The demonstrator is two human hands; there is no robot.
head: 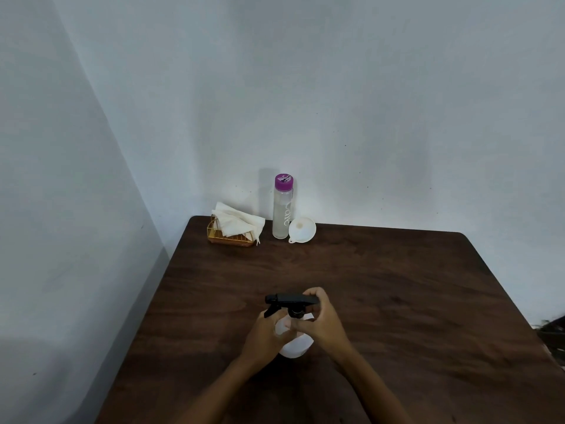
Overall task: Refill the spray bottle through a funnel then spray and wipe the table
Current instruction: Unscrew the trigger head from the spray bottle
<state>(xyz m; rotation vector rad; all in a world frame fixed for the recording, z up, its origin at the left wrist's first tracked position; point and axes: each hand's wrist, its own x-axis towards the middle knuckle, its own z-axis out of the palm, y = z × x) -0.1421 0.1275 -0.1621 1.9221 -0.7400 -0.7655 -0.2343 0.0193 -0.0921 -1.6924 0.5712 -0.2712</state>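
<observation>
A white spray bottle (296,347) with a black trigger head (289,300) stands near the middle of the dark wooden table (397,286). My left hand (267,333) wraps around the bottle's body. My right hand (321,316) grips the black head at its collar. At the table's far edge stands a tall clear water bottle (282,209) with a purple cap. A white funnel (302,229) lies on the table just right of it. White paper napkins (237,223) stick out of a gold wire holder (229,238) at the far left corner.
The table sits in a corner, with pale walls at its left and far sides. Its right edge runs down toward a dark object (550,328) at the frame's right side.
</observation>
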